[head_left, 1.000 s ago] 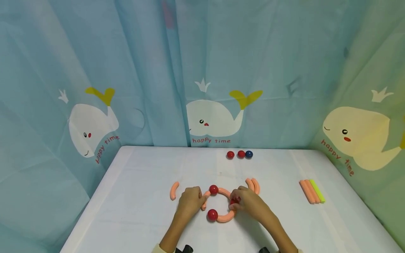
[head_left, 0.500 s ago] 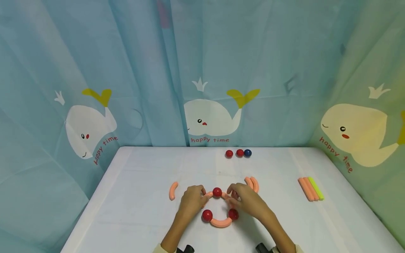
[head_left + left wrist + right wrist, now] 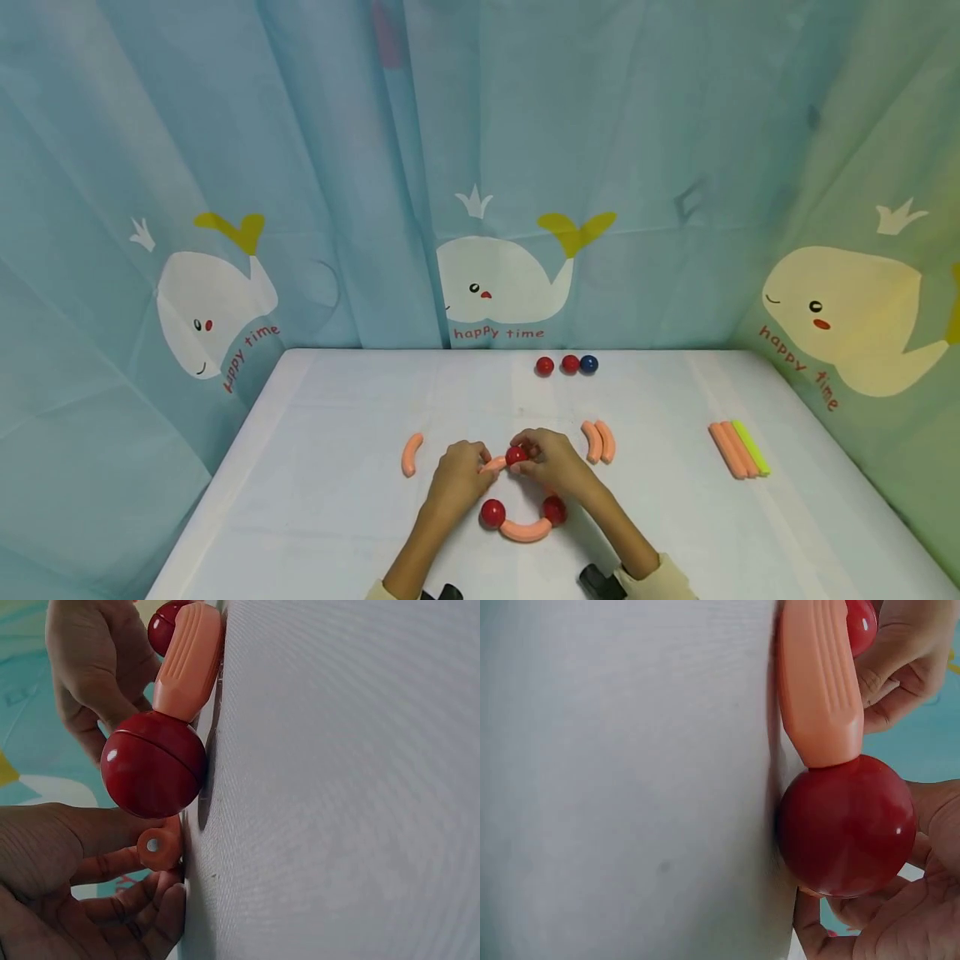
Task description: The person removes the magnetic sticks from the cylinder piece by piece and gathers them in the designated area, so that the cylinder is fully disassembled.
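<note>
White tabletop, blue curtain behind, left hand in pinch round orange rod, right hand round red ball.

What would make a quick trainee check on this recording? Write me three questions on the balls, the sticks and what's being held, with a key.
1. Multiple choice: of the three glossy, round balls near the far edge of the white, flat-topped table, what colour is the rightmost in the head view? A) red B) blue C) green

2. True or false: in the head view, the yellow-green, straight, plastic-looking stick lies to the right of both orange, straight, plastic-looking sticks.

3. Short answer: what does the person's bare right grip pinch?

Key: 1. B; 2. True; 3. A glossy, round red ball.
</note>
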Tool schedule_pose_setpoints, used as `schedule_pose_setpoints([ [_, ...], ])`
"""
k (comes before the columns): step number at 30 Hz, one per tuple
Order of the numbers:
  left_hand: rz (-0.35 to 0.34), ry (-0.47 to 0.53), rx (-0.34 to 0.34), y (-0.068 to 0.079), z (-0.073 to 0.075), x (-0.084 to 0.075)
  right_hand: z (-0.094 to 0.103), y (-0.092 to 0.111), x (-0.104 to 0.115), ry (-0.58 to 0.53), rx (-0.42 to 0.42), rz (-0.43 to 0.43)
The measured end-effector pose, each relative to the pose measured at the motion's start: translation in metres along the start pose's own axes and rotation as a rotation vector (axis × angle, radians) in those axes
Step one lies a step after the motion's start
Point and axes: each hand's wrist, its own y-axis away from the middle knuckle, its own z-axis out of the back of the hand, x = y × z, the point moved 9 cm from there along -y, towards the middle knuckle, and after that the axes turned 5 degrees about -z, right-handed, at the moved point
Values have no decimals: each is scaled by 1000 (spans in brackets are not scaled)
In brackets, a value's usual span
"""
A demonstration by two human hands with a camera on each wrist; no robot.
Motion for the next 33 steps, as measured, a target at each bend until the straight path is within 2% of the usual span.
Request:
schedule_pose_setpoints([
  [6,-18,-10,-11,1,2,-4,1,-1,2,21,-6,-7],
  [20,-4,0,-1,2,7,-1,1,-2,-3,51,-20,-99],
  [23,18,8,-26,1,17,2,1,-2,-5,47,-21,-128],
  [27,50,-19,-119,1,44,10,0,-1,-5,36,-16,-138],
  [31,141,-23,-198,2,72,36,1,0,-5,16,-9,-124],
  [33,200,19,-204,4,81,53,1,1,-5,8,-3,-121],
])
